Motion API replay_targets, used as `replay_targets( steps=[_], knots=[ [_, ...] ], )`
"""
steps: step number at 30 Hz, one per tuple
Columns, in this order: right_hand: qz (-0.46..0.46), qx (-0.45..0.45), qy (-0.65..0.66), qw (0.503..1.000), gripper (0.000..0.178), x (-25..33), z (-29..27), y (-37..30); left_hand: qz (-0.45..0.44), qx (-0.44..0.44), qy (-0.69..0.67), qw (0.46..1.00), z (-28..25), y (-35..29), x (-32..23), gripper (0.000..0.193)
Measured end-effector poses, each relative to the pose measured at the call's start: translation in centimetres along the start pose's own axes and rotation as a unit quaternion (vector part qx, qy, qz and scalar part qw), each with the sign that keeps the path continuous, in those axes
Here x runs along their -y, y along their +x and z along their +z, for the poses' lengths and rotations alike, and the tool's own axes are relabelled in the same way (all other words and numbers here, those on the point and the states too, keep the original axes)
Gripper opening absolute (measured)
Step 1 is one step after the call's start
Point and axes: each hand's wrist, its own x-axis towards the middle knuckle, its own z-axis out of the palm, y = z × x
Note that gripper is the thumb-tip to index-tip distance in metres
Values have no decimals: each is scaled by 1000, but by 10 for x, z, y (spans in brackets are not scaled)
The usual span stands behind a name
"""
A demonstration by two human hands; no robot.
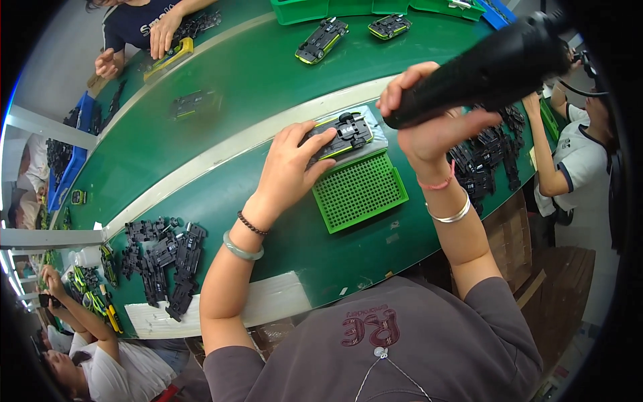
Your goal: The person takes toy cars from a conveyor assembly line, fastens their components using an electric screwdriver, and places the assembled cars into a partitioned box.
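My left hand (288, 161) presses on a toy car (351, 132), its fingers across the car and its thumb along the near side. The car lies with its black underside up and a yellow-green edge showing. Beneath it is a pale cloth-like pad (378, 134), at the far edge of a green perforated plastic basket (358, 191). In my right hand (429, 124) is a thick black electric screwdriver (482, 70), raised to the right of the car. The fingers wrap round its body near the lower end; I cannot make out its tip.
Loose black chassis parts lie in piles on the left (164, 258) and right (479, 161) of the green table (281, 228). Two more toy cars (322, 40) (390, 27) sit beyond a pale strip, near green bins (301, 10). Co-workers sit across the table and at both sides.
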Motion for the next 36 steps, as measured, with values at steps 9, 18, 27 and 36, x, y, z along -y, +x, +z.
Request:
replay_targets(
  steps=[9,18,27,36],
  knots=[
    [13,-3,-31,999,99,-27,1,7,2,-3,8,1000,-2,-1,-3,47],
    [17,13,-52,998,92,-39,-2,6,5,16,20,1000,-2,0,-1,48],
    [47,16,-99,994,90,-40,5,11,8,18,44,999,-3,2,-5,44],
    [45,-6,-31,998,85,-46,4,11,10,2,21,1000,-1,0,-5,43]
  ],
)
